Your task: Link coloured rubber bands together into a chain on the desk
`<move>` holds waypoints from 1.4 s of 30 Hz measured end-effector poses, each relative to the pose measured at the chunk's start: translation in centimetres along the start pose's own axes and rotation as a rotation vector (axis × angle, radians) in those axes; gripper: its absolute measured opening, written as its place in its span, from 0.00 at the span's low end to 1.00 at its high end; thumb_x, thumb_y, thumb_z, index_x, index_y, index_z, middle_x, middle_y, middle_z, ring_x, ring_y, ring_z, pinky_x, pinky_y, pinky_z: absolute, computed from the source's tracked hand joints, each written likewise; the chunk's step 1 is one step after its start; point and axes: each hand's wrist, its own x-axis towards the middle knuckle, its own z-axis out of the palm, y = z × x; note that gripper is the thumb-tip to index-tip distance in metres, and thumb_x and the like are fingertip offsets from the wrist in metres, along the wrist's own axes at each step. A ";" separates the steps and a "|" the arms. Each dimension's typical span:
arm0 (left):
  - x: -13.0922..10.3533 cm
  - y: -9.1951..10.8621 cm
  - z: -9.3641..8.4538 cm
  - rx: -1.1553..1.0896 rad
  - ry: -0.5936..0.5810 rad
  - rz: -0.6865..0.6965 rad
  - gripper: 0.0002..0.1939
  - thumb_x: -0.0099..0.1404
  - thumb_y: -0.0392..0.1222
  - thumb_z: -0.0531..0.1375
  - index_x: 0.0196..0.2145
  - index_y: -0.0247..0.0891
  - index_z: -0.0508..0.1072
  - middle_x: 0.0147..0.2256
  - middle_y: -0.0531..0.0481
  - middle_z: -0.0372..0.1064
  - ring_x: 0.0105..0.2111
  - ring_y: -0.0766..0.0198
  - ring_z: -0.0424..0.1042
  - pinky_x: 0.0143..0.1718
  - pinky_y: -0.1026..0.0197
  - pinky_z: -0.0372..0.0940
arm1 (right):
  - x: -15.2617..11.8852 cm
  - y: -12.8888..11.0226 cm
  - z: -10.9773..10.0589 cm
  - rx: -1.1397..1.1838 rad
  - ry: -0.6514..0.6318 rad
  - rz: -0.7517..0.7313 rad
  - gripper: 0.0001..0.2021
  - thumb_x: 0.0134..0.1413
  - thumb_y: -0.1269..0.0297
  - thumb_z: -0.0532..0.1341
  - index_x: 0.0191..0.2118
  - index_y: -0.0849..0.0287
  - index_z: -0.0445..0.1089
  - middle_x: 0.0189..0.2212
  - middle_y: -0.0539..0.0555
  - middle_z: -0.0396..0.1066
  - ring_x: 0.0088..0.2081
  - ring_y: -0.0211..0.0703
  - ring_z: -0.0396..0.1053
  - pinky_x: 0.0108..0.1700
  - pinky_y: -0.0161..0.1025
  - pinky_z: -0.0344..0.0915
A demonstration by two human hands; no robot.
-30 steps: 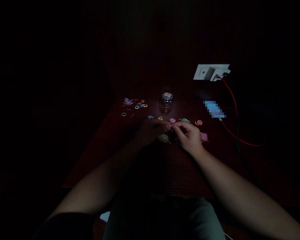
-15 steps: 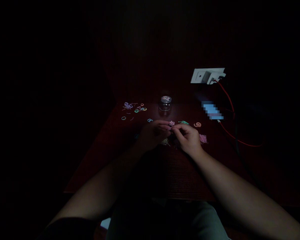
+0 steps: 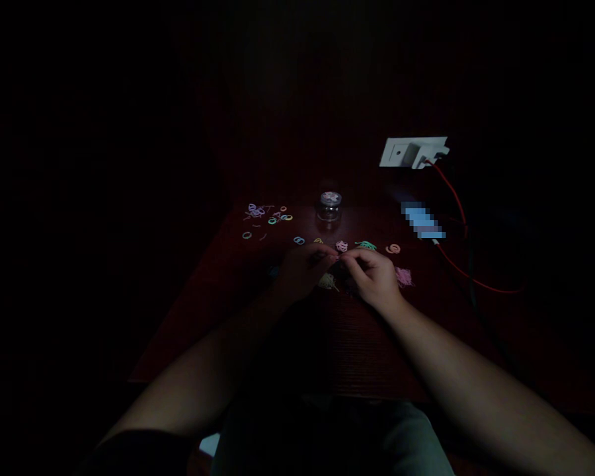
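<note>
My left hand (image 3: 305, 268) and my right hand (image 3: 374, 274) meet over the dark red table (image 3: 367, 357), fingertips nearly touching. Each is pinched closed on something small and pinkish between them, too small to name. Just beyond the fingertips lies a pink bundle of bands (image 3: 342, 246), with green bands (image 3: 365, 245) and orange rings (image 3: 393, 248) to its right. Blue rings (image 3: 299, 240) sit beyond my left hand. A pale bundle (image 3: 328, 282) lies below the fingertips, and a pink pile (image 3: 404, 277) is right of my right hand.
A lidded clear jar (image 3: 330, 206) stands behind the bundles. Loose coloured rings (image 3: 272, 221) are scattered at the back left. At the right lie a lit, pixelated device (image 3: 421, 220) and a red cable (image 3: 456, 264); a white socket plate with a plug (image 3: 396, 153) is above.
The fingers of my left hand have bent down and closed in a little, and yellow bands now show beyond them. The whole view has shifted slightly.
</note>
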 end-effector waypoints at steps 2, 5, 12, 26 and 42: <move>0.0 -0.2 0.0 -0.007 0.004 -0.002 0.11 0.62 0.47 0.60 0.36 0.37 0.75 0.34 0.48 0.76 0.33 0.64 0.74 0.36 0.63 0.68 | 0.0 0.0 0.0 0.016 0.004 -0.014 0.09 0.59 0.63 0.58 0.32 0.59 0.73 0.28 0.52 0.72 0.32 0.40 0.69 0.37 0.39 0.65; 0.1 -0.4 0.0 -0.042 0.024 -0.016 0.12 0.62 0.48 0.60 0.36 0.36 0.75 0.34 0.48 0.77 0.34 0.64 0.75 0.36 0.62 0.68 | 0.0 -0.2 -0.1 0.040 0.015 -0.013 0.08 0.59 0.64 0.57 0.36 0.59 0.73 0.32 0.54 0.73 0.36 0.41 0.70 0.40 0.40 0.66; 0.1 -0.3 0.1 -0.090 0.055 -0.040 0.12 0.60 0.48 0.61 0.35 0.36 0.76 0.33 0.48 0.77 0.33 0.62 0.75 0.37 0.61 0.69 | 0.1 -0.7 -0.1 0.003 -0.012 -0.067 0.09 0.55 0.65 0.61 0.41 0.58 0.74 0.28 0.52 0.72 0.31 0.40 0.69 0.40 0.43 0.68; -0.1 -0.8 0.4 -0.135 0.005 -0.045 0.16 0.56 0.45 0.65 0.42 0.37 0.77 0.39 0.46 0.77 0.38 0.61 0.76 0.41 0.59 0.70 | 0.2 -0.6 -0.2 0.030 0.004 -0.083 0.05 0.56 0.65 0.62 0.36 0.56 0.76 0.33 0.54 0.75 0.37 0.43 0.72 0.42 0.43 0.68; 0.0 -0.6 0.4 -0.130 0.048 -0.080 0.12 0.56 0.47 0.65 0.33 0.36 0.76 0.30 0.49 0.75 0.30 0.65 0.72 0.33 0.63 0.67 | 0.1 -0.8 -0.2 0.009 0.026 -0.079 0.05 0.55 0.67 0.62 0.35 0.57 0.76 0.32 0.54 0.74 0.35 0.43 0.71 0.39 0.43 0.69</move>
